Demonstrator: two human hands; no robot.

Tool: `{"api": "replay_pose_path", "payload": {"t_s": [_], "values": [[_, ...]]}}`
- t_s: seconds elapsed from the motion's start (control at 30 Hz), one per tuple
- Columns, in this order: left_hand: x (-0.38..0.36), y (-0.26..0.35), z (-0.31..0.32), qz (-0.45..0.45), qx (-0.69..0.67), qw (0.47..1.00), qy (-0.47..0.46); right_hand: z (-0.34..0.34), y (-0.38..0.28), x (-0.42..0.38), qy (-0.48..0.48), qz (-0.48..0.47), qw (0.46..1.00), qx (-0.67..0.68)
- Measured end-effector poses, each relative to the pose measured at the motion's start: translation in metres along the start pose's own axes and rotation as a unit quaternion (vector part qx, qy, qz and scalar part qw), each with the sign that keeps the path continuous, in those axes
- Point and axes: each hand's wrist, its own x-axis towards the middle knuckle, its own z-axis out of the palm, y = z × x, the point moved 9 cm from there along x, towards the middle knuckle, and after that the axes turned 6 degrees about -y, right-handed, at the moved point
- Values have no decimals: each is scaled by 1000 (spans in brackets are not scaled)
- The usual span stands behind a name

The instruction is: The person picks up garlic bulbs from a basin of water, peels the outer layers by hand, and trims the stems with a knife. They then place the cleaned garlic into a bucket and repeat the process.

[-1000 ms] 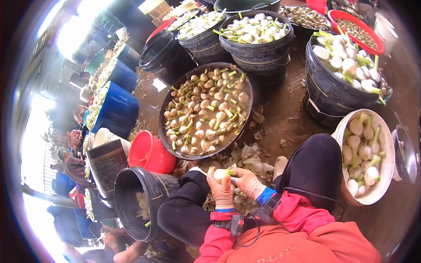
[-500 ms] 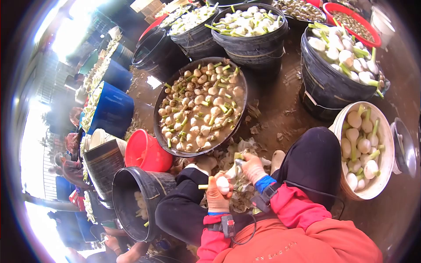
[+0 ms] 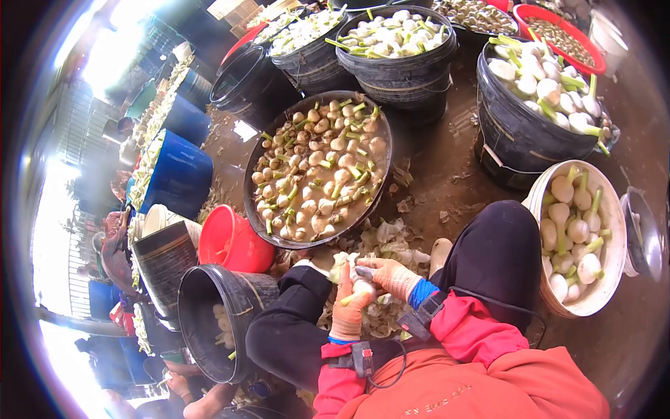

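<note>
My left hand, in an orange glove, is closed around a garlic bulb; its green stem points down and left. Meeting it from the right, my gloved right hand grips what looks like a small knife, its short grey end against the bulb. The fingers partly hide both things. Beneath the hands, between my legs, lies a heap of peeled garlic skins. Just beyond is a wide black tub of garlic bulbs standing in muddy water.
A white bucket of cleaned garlic stands by my right knee. A tipped black bucket and a red bucket sit at my left. Full black buckets line the back. Other people work at the far left.
My right hand has moved left to meet my left hand at the bulb, bringing the grey tool against it. The left hand has turned, and the stem now points lower.
</note>
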Motion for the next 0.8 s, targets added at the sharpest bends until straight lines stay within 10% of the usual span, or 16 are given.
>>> {"api": "replay_pose_path", "payload": {"t_s": [0.13, 0.4, 0.6, 0.7, 0.8], "values": [[1, 2, 2, 48, 15, 998, -23, -12, -7, 16, 20, -183, 974, -133], [-17, -57, -56, -62, -315, 919, 226, -2, -26, 2, -21, -196, 967, 162], [-9, -63, -44, -78, -492, 853, 155, -40, -64, -13, -4, -389, 883, 264], [3, -25, -45, -32, -528, 841, 113, -59, -18, 4, 211, -213, 949, 94], [0, 75, -60, 127, -520, 836, 122, -63, 28, 37, 183, -139, 973, 8]]}}
